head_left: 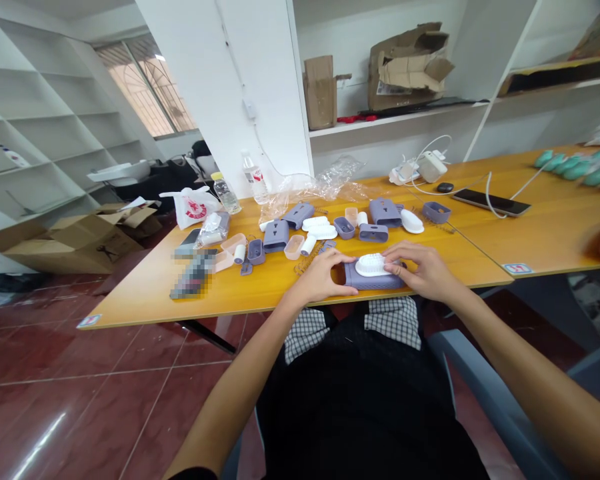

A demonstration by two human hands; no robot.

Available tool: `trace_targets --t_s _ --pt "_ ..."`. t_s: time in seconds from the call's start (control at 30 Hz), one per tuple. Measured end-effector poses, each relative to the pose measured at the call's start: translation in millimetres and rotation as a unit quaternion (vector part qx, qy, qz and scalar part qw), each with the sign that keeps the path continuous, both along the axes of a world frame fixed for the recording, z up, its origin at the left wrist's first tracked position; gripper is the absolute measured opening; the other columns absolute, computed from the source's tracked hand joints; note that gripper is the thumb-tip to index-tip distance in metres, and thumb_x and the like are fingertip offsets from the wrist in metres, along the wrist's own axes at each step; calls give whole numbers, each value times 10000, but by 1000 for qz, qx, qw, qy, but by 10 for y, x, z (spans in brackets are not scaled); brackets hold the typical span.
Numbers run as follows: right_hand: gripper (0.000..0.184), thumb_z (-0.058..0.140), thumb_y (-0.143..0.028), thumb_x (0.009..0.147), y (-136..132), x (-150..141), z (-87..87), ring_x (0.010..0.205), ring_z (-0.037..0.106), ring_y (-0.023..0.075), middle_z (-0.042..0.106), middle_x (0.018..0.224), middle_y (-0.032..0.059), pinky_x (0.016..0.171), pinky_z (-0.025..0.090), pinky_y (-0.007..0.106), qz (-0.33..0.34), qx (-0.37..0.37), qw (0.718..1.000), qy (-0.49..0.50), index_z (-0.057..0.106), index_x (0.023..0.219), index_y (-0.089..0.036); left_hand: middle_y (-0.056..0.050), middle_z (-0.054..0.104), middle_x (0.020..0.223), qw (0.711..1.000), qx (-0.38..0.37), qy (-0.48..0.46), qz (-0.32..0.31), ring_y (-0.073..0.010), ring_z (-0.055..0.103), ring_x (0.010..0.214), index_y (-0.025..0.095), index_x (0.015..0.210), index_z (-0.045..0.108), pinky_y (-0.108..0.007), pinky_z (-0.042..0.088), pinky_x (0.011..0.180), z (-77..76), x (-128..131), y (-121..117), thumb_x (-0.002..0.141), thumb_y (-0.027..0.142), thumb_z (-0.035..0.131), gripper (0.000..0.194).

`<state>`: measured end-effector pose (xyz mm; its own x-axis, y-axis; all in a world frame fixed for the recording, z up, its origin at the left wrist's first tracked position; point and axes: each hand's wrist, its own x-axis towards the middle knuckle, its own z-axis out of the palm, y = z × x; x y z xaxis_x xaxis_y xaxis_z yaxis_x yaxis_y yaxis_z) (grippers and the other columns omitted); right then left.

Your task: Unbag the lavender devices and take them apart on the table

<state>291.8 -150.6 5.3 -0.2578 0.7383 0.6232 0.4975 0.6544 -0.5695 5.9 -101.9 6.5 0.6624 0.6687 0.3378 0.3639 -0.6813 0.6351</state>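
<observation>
A purple plastic casing [375,282] lies lengthwise at the table's front edge, before my body. My left hand [323,277] grips its left end between thumb and fingers. On top of the casing sits a white oval bristled brush head [369,265]. The thumb and fingers of my right hand [423,270] close on the right end of this brush head, partly hiding it. Just beyond lie more purple casings [277,235], white brush heads [320,229], a small purple cup [345,228], a clear cup [295,247] and a white cylinder [308,245].
Metal springs [307,261] lie left of the work. Further back are plastic wrap [330,183], bottles [256,179], a white bag [193,208], a phone [493,202] with its cable, and a charger [433,167]. Green bottle-like items [575,167] stand at the far right.
</observation>
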Motion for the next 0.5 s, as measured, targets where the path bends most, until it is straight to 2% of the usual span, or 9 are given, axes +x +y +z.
trace_targets --t_s 0.17,0.3,0.5 --pt "216 709 -459 993 43 50 -24 948 779 318 837 960 60 887 622 520 -14 -18 1000 5 787 873 -297 -91 683 1246 1000 7 14 19 -316 677 1178 252 1332 744 -510 535 1104 16 28 -28 725 474 1006 697" --pt "169 706 -379 992 9 16 4 931 773 325 832 946 65 867 611 532 -24 15 999 -19 779 866 -293 -89 689 1226 999 14 22 41 -323 681 1168 238 1315 743 -508 536 1106 22 51 -56 708 499 1012 713" --pt "138 704 -332 987 -65 -56 100 938 755 328 827 965 77 880 599 546 -24 39 999 -28 782 880 -296 -97 697 1285 999 11 13 32 -328 682 1196 235 1285 732 -517 542 1098 -8 39 -46 694 479 1023 702"
